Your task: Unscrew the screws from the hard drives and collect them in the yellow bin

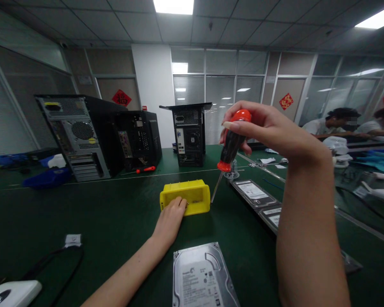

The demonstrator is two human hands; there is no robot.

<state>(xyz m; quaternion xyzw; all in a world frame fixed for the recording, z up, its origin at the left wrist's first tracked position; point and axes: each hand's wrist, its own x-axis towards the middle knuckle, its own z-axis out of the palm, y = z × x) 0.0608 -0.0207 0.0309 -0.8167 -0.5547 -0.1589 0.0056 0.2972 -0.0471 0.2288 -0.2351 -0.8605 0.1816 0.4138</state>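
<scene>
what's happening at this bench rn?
A person has the left hand in a yellow bin; whether it grips anything is unclear. The right hand holds a red-and-black screwdriver, its shaft pointing down beside the bin's right end. A hard drive lies label up on the green table, nearest the person, with neither hand on it. More drives lie to the right, and computer cases stand behind.

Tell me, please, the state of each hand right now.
Left hand: in the yellow rectangular plastic bin; its grip cannot be told.
Right hand: closed, holding the red-and-black-handled metal screwdriver.
</scene>
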